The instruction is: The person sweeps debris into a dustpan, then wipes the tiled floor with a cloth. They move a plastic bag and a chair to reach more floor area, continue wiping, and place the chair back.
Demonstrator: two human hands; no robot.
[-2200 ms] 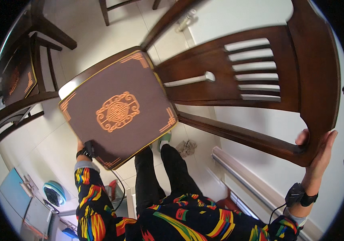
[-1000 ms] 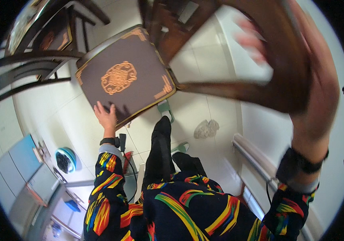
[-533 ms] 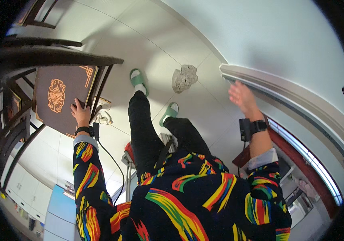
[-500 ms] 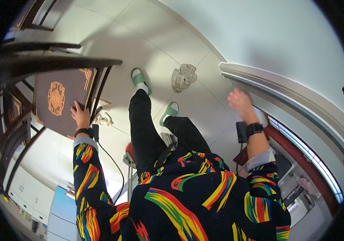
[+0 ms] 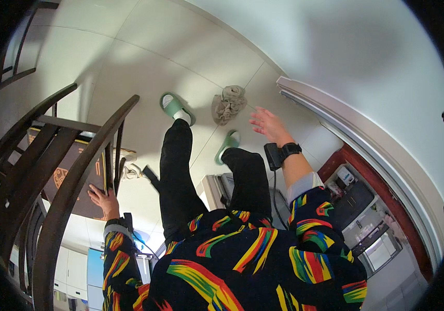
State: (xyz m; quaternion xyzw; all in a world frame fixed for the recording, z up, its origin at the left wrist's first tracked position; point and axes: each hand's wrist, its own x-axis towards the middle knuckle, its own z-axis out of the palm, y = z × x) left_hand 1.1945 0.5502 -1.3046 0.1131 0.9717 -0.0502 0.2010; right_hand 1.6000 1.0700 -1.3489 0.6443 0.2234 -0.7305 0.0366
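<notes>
My left hand [image 5: 106,203] lies with its fingers apart on the edge of the dark brown seat cushion [image 5: 79,202], which has an orange ornament. The cushion is on a dark wooden chair [image 5: 97,142], whose back partly hides it. My right hand [image 5: 269,125] hangs in the air with its fingers stretched out and nothing in it. It is nearest to a crumpled grey-beige cloth [image 5: 229,105] on the tiled floor, and apart from it. On each wrist is a dark strap with a small black box and a cable.
Green slippers [image 5: 174,106] are on my feet beside the cloth. A pale wall [image 5: 377,67] with a door track curves along the right. Another dark chair [image 5: 17,78] stands at the far left. A light-coloured bundle [image 5: 130,168] lies on the floor beside the nearer chair.
My right hand has moved left, closer to the cloth. The view has shifted, and the chair's back shows more fully. My left hand is still on the cushion.
</notes>
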